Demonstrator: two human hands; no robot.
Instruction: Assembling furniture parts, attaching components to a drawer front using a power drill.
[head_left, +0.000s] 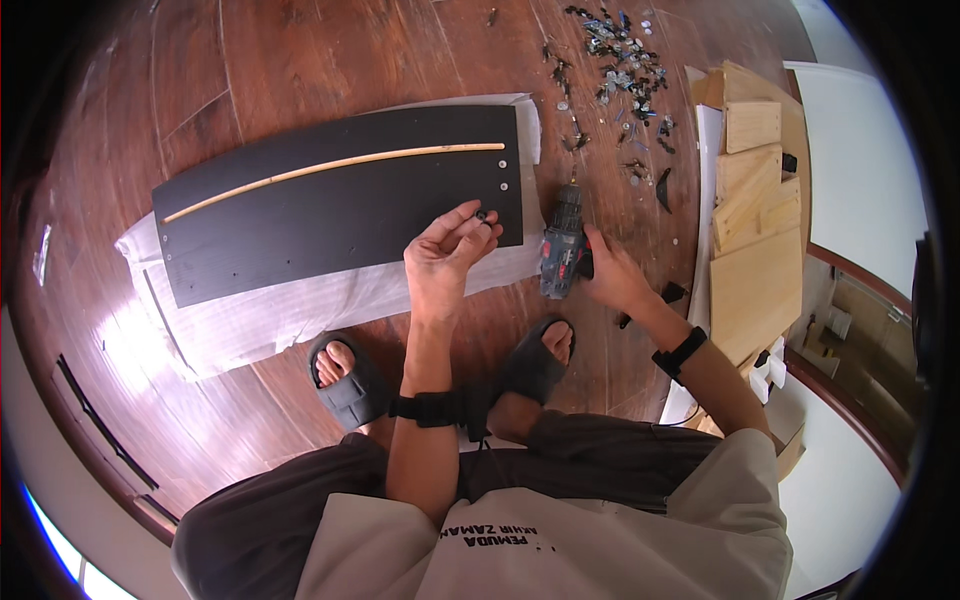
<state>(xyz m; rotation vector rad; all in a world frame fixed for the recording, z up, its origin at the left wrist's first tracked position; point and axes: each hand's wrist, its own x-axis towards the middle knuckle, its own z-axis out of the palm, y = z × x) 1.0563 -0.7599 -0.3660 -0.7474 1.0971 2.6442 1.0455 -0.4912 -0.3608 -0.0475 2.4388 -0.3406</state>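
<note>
My right hand [612, 268] is closed around the grip of a cordless drill [562, 250], whose chuck and bit point away from me. My left hand [445, 252] pinches a small dark round fitting [483, 216] over the board's near right part; its exact kind is too small to make out. Under that hand lies a flat black board [330, 215] with several small holes. Two round silvery fittings [503, 175] sit near its right end. A thin light wooden strip [330, 168] appears to run lengthwise along the board.
White foam sheeting [270, 315] lies under the board on the wooden floor. Loose screws and small fittings [625, 70] are scattered at the far right. Bare wooden panels [755, 285] are stacked on the right. My sandalled feet [350, 380] stand at the board's near side.
</note>
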